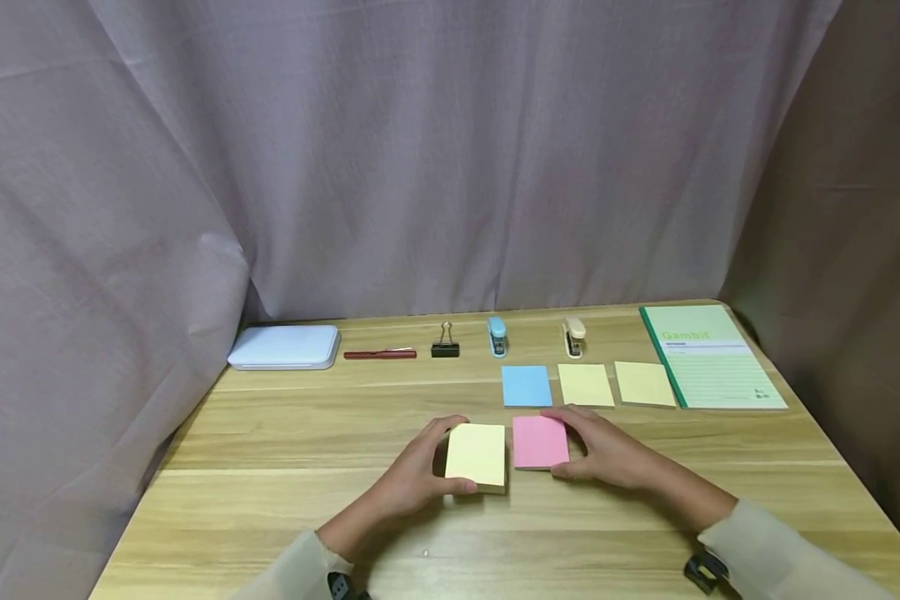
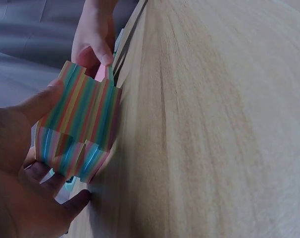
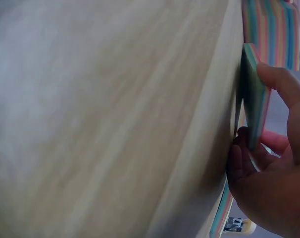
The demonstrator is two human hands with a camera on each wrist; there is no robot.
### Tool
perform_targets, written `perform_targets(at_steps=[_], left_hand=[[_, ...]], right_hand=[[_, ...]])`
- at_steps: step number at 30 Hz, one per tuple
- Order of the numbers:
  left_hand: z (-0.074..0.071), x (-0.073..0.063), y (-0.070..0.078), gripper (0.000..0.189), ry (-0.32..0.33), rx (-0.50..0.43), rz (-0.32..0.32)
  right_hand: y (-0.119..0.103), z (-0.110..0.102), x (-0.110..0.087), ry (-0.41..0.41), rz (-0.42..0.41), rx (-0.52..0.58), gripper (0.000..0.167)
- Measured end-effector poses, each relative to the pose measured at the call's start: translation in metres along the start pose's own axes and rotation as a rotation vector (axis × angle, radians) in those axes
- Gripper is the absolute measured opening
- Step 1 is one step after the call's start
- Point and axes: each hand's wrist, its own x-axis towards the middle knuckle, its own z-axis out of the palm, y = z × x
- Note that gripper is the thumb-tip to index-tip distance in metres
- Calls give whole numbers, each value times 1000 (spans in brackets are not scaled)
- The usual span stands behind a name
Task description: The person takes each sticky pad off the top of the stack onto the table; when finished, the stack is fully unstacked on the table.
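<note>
Two grips I see: left hand clasps yellow pad from left, right hand pink pad from right, far edge of the tabletop beyond.

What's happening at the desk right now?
A person's left hand grips a thick, yellow-topped block of paper, while the right hand holds a thinner, pink-topped pad just to its right. Beyond them, a blue pad and two yellow pads lie in a row, with a green notebook to their right. Farther back are a white case, red pen, binder clip, blue stapler and cream stapler.
</note>
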Motion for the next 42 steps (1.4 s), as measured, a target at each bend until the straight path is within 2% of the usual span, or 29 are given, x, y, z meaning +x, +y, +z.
perform_targets(at_steps=[8, 16, 20, 24, 30, 35, 42], left_hand=[[1, 0, -1, 88, -6, -3, -2], [0, 0, -1, 89, 2, -15, -15], [2, -1, -3, 89, 4, -13, -18], [2, 0, -3, 89, 5, -7, -12], [-1, 1, -2, 87, -4, -3, 12], [-1, 0, -2, 86, -13, 8, 19], [-2, -1, -2, 85, -14, 16, 14]], right_hand=[[-1, 1, 1, -26, -3, -58, 86], [-9, -4, 0, 6, -42, -98, 90], [-23, -6, -1, 26, -38, -85, 89], [-47, -3, 4, 30, -25, -22, 86], [-77, 11, 14, 6, -44, 64, 92], [-89, 29, 18, -30, -42, 95, 102], [-93, 46, 21, 31, -35, 52, 97]])
